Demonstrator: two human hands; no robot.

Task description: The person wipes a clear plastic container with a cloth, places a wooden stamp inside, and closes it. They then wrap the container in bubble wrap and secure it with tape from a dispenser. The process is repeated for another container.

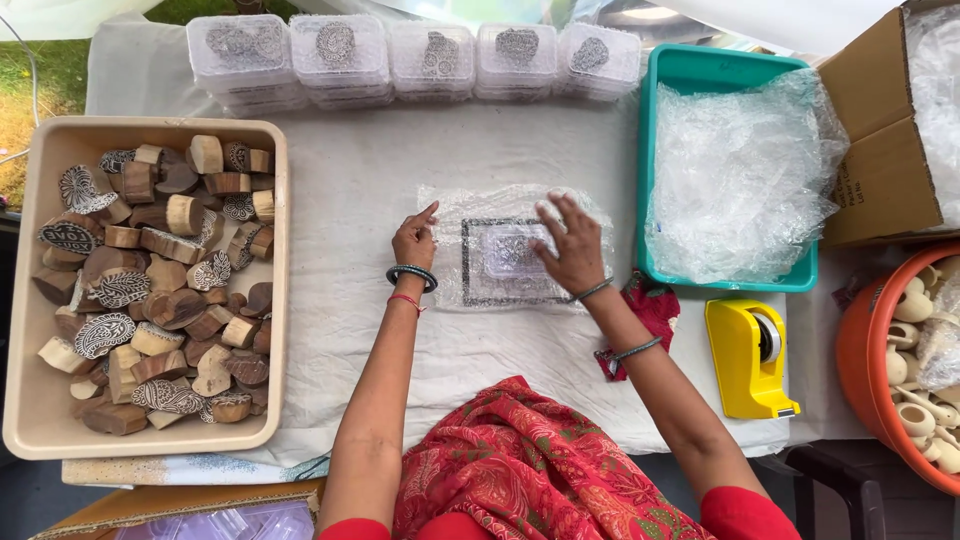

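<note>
On white cloth (360, 180), both hands, L (414, 240) & R (573, 250), flat & unclenched, press bubble wrap (455, 210) over square block (497, 258).

Both hands, left hand (413, 240) and right hand (570, 247), flat on bubble wrap sheet (470, 290)

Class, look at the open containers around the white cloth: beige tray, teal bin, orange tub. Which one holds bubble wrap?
The teal bin, right of the hands. It is filled with crumpled bubble wrap, whereas the beige tray holds carved wooden blocks and the orange tub holds small pale pots.

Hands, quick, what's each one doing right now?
Left hand: open, fingertips on the bubble wrap edge.
Right hand: open, pressing flat on the bubble wrap.
</note>
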